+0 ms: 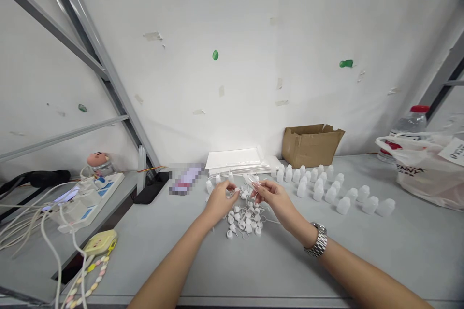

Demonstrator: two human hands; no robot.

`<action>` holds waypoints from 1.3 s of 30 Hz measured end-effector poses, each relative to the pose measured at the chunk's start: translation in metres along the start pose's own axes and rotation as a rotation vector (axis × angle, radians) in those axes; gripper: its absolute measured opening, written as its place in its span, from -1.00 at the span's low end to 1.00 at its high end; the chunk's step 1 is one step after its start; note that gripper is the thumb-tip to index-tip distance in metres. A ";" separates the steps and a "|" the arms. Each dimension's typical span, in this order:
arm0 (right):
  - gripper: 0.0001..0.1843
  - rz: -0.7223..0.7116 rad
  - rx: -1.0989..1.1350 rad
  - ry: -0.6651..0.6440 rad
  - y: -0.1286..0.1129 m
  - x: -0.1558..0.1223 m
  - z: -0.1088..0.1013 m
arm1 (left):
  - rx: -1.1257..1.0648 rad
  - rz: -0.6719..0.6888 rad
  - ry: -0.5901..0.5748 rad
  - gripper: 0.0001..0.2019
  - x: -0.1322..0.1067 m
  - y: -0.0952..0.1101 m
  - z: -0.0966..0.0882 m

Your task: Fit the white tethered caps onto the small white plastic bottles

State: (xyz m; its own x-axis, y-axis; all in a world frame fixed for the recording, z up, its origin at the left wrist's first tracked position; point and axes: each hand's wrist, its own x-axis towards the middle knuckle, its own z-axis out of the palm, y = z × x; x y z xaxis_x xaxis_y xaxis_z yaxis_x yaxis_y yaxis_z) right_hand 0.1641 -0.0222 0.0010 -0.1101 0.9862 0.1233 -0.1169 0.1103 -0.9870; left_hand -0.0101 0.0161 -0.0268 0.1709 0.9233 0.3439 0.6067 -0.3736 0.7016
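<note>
In the head view, my right hand [271, 198] grips a small translucent squeeze bottle [249, 179] that lies tilted between its fingers. Close by on the left, my left hand [221, 201] is closed in a pinch on a small white cap [237, 189], partly covered by the fingertips. A loose pile of white caps [248, 222], some with ring straps, lies on the table below both hands. Just behind my left hand stand a few capped bottles [209, 187]. To the right, several uncapped translucent bottles [318, 190] stand in uneven rows.
A cardboard box [308, 147] and a stack of white flat packs [235, 158] sit against the wall. At right are a plastic bag [427, 174] and a large water bottle [413, 123]. Power strips [92, 200] with cables and a yellow case [101, 242] lie left.
</note>
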 end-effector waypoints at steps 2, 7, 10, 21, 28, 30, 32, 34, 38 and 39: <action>-0.64 0.002 0.003 -0.002 0.001 0.000 0.000 | -0.117 -0.059 0.030 -0.84 0.002 0.003 -0.004; -0.61 0.017 -0.013 -0.037 0.005 0.000 0.001 | -0.527 -0.193 0.062 -0.72 0.006 0.012 -0.013; -0.59 0.019 -0.024 -0.048 0.007 -0.001 0.004 | -0.707 -0.252 0.013 -0.70 0.004 0.016 -0.016; -0.61 -0.015 -0.050 -0.042 0.003 -0.005 0.006 | -0.816 -0.266 0.004 -0.75 0.001 0.024 -0.016; -0.63 -0.039 -0.113 -0.082 0.010 -0.007 0.008 | -1.083 -0.442 -0.016 -0.75 -0.002 0.020 -0.010; -0.68 -0.093 -0.220 -0.070 0.012 -0.009 0.008 | -1.203 -0.510 -0.045 -0.75 -0.003 0.017 -0.006; -0.75 -0.204 -0.384 -0.049 0.014 -0.011 0.007 | -1.264 -0.536 -0.082 -0.76 -0.004 0.016 -0.003; -0.80 -0.355 -0.558 -0.031 0.016 -0.012 0.005 | -1.260 -0.534 -0.105 -0.78 -0.006 0.018 -0.003; -0.78 -0.649 -0.847 -0.005 0.022 -0.012 0.002 | -1.187 -0.510 -0.078 -0.79 -0.008 0.026 -0.006; -0.77 -0.698 -0.896 -0.002 0.023 -0.013 0.002 | -1.173 -0.500 -0.067 -0.78 -0.008 0.028 -0.007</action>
State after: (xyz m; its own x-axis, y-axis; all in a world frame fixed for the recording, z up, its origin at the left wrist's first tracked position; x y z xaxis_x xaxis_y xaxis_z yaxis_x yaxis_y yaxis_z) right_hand 0.1607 -0.0324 -0.0229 -0.2992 0.6744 0.6750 0.5946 0.6851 -0.4209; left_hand 0.0002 -0.0025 -0.0054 0.1829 0.9753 -0.1238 -0.4248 0.1919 0.8847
